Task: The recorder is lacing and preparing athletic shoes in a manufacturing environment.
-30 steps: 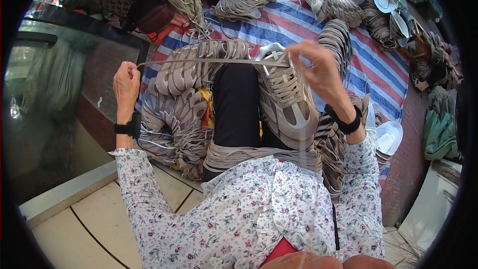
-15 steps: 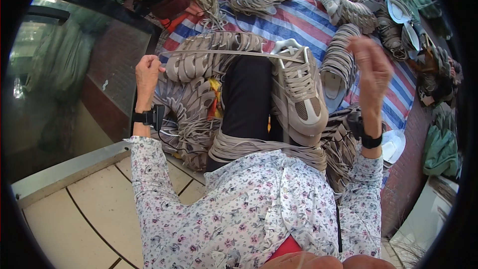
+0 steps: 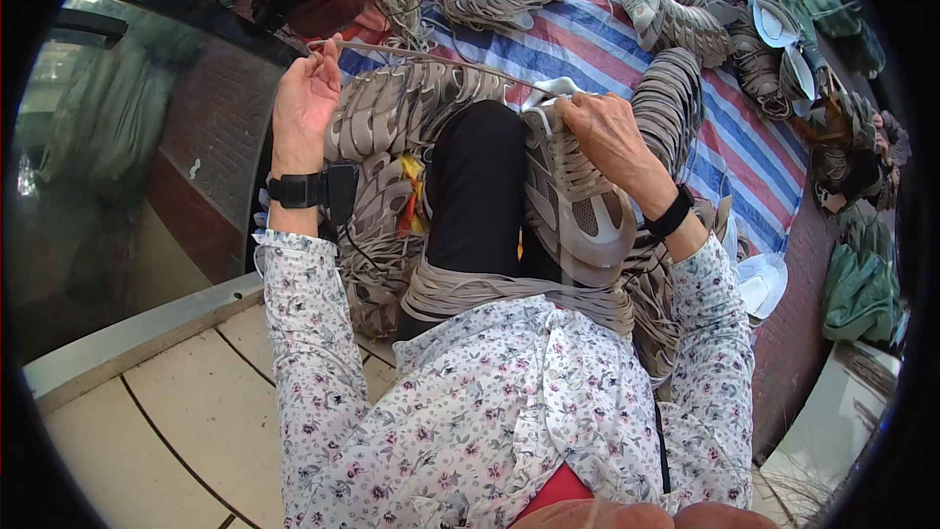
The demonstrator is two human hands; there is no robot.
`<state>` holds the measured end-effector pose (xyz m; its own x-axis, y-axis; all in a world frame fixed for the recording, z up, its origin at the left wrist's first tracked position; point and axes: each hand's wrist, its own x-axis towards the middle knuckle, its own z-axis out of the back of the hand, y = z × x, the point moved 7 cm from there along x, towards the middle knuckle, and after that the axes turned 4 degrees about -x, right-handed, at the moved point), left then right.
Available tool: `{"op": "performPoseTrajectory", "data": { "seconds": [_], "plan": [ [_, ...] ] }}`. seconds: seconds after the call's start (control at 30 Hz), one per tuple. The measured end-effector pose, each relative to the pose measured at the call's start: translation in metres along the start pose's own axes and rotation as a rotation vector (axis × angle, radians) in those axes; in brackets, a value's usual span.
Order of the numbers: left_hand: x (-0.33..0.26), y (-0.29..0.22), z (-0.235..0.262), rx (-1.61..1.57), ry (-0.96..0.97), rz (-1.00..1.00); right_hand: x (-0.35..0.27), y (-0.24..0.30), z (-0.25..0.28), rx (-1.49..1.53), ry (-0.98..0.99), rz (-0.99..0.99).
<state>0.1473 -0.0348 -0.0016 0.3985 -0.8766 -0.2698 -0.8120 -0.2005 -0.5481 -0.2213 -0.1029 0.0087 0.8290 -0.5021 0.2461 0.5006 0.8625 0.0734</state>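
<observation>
A: Where's the shoe upper?
B: On the person's lap, lying on the rt thigh, toe twd the body. Grey-beige w/ mesh panel.
A: Rt hand?
B: On the far end of the upper, grip closed, fingers pinching at the lace area.
A: Left hand?
B: Raised off to the left, grip closed on the lace, which runs taut across to the upper.
A: Around them?
B: Stacks of grey uppers by the knees, more uppers on a striped tarp beyond. Black wristbands on both wrists.
</observation>
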Motion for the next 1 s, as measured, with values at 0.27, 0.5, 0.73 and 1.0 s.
{"op": "performPoseTrajectory", "data": {
  "seconds": [0.27, 0.5, 0.73, 1.0],
  "plan": [
    [-0.001, -0.001, 0.015, 0.021, -0.097, -0.040, -0.010, -0.011, 0.011, 0.354, -0.069, -0.170],
    [-0.005, 0.007, 0.027, 0.015, -0.183, -0.050, -0.004, -0.006, 0.000, 0.127, 0.066, -0.126],
    [-0.005, 0.014, 0.048, 0.058, -0.199, -0.033, -0.032, -0.051, 0.022, 0.653, -0.250, -0.419],
    [-0.008, 0.020, 0.064, 0.060, -0.250, -0.049, -0.048, -0.067, 0.113, 0.807, -0.868, -0.451]
  ]
}}
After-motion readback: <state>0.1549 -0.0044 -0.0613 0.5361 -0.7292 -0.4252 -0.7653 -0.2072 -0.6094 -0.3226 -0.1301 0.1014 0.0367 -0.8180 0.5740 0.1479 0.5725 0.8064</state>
